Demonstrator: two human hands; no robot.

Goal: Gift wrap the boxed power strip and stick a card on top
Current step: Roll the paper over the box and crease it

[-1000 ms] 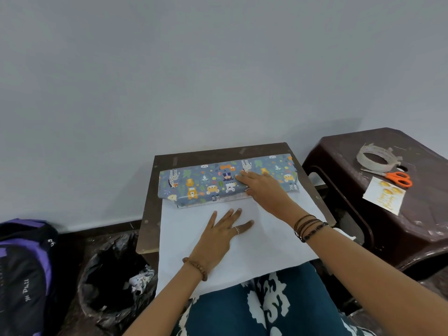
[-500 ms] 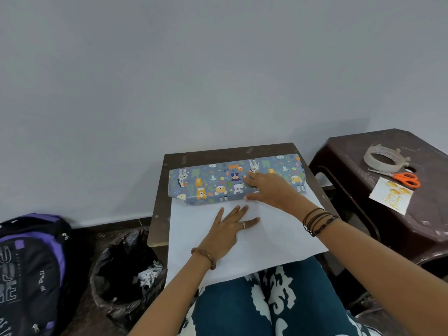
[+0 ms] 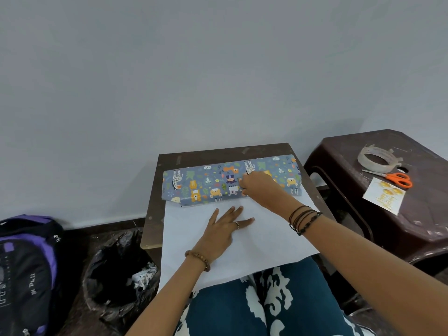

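The long box [image 3: 208, 184] lies across the far part of a small brown table [image 3: 152, 214], covered in blue gift wrap with cartoon animals. The paper's white underside [image 3: 266, 238] spreads from the box toward my lap. My right hand [image 3: 260, 186] rests on the wrapped box near its middle, fingers curled against the paper. My left hand [image 3: 224, 229] lies flat on the white sheet, fingers spread. A white card with gold print [image 3: 384, 195], orange-handled scissors [image 3: 397, 178] and a roll of clear tape [image 3: 375, 159] sit on the stool at the right.
A dark brown plastic stool [image 3: 351, 151] stands right of the table. A bin lined with a black bag [image 3: 116, 270] sits on the floor at the left, beside a black and purple backpack [image 3: 26, 267]. A plain wall rises behind the table.
My right hand's fingers have curled from flat to pressing on the wrapped box. The left hand stays flat on the white paper. The camera view has shifted slightly.
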